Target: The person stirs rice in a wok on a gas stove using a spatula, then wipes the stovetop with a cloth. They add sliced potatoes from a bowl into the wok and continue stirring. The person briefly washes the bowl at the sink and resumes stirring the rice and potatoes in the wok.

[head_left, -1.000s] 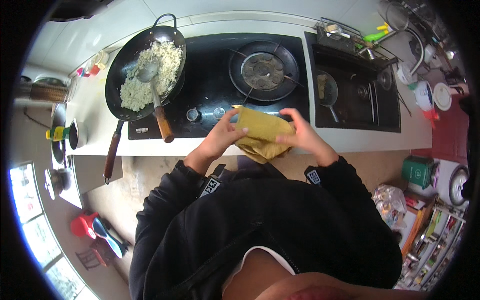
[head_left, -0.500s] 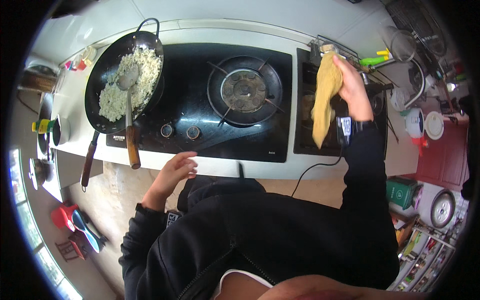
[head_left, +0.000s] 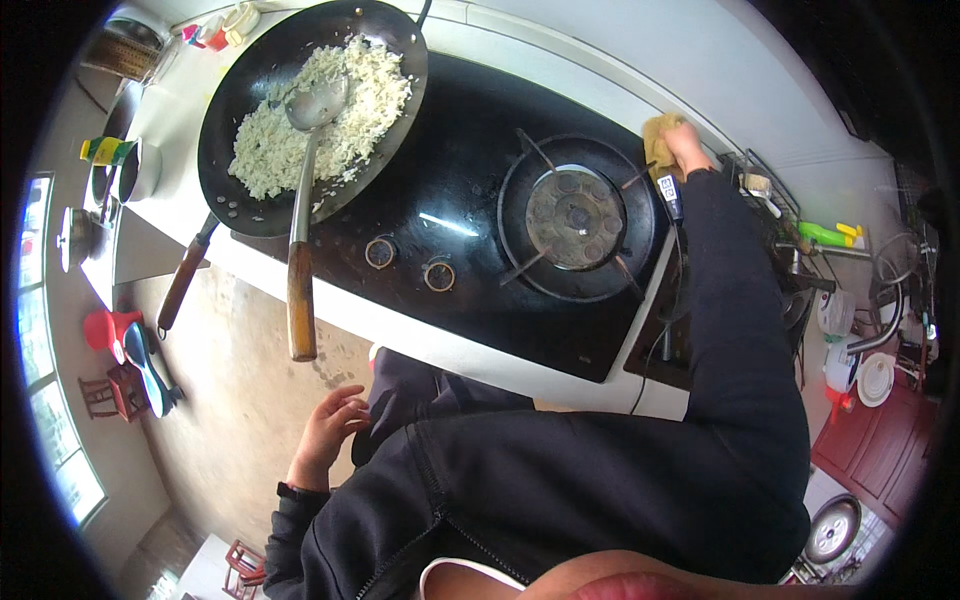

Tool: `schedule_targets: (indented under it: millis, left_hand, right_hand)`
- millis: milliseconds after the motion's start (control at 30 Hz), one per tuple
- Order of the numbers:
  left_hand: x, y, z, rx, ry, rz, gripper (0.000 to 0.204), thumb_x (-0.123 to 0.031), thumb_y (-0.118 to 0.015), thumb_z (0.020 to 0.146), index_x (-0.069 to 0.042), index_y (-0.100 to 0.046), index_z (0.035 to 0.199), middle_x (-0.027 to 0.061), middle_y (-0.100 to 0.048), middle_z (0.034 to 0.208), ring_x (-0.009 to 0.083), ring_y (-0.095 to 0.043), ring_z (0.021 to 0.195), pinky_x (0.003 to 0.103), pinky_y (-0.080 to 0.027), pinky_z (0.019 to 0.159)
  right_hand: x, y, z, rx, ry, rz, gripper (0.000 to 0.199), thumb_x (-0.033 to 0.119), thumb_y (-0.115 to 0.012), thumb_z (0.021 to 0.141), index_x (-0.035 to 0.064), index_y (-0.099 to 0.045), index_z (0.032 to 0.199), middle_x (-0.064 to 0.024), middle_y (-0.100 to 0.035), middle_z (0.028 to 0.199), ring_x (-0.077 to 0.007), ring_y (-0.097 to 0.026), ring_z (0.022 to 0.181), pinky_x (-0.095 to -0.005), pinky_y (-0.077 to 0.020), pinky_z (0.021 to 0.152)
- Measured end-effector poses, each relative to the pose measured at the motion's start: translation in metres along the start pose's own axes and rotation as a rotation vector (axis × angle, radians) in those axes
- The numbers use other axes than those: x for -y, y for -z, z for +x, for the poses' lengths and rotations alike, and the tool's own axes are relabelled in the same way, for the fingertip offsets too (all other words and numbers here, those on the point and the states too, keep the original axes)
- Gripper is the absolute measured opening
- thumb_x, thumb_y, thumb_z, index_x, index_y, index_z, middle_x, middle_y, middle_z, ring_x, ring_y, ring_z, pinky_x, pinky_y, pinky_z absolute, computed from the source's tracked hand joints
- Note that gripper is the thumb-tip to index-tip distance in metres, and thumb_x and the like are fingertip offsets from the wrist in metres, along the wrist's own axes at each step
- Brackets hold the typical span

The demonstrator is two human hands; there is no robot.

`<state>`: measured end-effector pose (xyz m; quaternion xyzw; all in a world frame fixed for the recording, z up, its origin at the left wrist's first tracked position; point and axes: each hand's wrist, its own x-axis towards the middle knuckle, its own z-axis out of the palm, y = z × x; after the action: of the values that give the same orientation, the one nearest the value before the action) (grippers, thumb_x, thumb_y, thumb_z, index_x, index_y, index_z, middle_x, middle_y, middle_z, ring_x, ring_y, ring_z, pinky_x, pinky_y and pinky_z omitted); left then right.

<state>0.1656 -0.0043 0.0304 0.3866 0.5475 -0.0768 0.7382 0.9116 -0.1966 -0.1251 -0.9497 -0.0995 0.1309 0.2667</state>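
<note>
My right hand (head_left: 688, 148) grips a bunched yellow-tan cloth (head_left: 660, 140) at the back right of the black gas hob (head_left: 460, 255). The cloth is against the surface behind the right burner (head_left: 575, 218). My left hand (head_left: 332, 428) hangs in front of the counter, fingers apart and slightly curled, holding nothing. On the left side of the hob sits a black wok (head_left: 230, 135) with white rice (head_left: 265, 160) in it. A metal spatula (head_left: 303, 190) with a wooden handle rests in the rice, its handle sticking out over the front edge.
Two control knobs (head_left: 381, 253) sit at the hob's front. The wok's wooden handle (head_left: 185, 280) juts past the counter edge. A wire rack (head_left: 765, 190) and a green bottle (head_left: 825, 234) stand at the right. A pot (head_left: 140, 172) is at the far left.
My right hand has carried the cloth from above the right side of the counter to the back edge beside the burner, where it is now bunched. My left hand has lowered away from the hob.
</note>
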Motion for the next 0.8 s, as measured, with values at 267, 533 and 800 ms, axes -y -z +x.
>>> schedule_targets:
  millis: [267, 533, 800]
  left_hand:
    - [0.015, 0.007, 0.000, -0.075, 0.021, -0.143, 0.032, -0.012, -0.057, 0.096, -0.001, -0.055, 0.126, 0.0067, -0.064, 0.098, 0.0153, -0.064, 0.087, 0.028, -0.055, 0.081]
    - [0.026, 0.012, -0.004, -0.152, 0.022, -0.238, 0.029, -0.011, -0.056, 0.096, -0.002, -0.056, 0.123, 0.0059, -0.064, 0.097, 0.0154, -0.064, 0.086, 0.029, -0.054, 0.080]
    - [0.028, 0.013, -0.001, -0.190, 0.000, -0.300, 0.031, -0.011, -0.057, 0.094, 0.000, -0.056, 0.123, 0.0059, -0.064, 0.096, 0.0155, -0.063, 0.085, 0.030, -0.054, 0.080]
  right_hand:
    - [0.093, 0.002, -0.004, 0.633, 0.078, 0.186, 0.032, 0.015, -0.065, 0.087, -0.0020, -0.061, 0.115, -0.0101, -0.068, 0.101, -0.0223, -0.065, 0.090, -0.0358, -0.0523, 0.081]
    - [0.161, -0.011, -0.030, 0.754, 0.241, -0.065, 0.062, 0.016, -0.066, 0.089, 0.0040, -0.040, 0.143, -0.0135, -0.060, 0.123, -0.0227, -0.057, 0.106, -0.0357, -0.0472, 0.090]
    - [0.268, -0.096, -0.011, 0.775, 0.451, -0.009, 0.046, 0.017, -0.064, 0.089, 0.0046, -0.050, 0.131, -0.0134, -0.062, 0.110, -0.0219, -0.058, 0.099, -0.0378, -0.0480, 0.085]
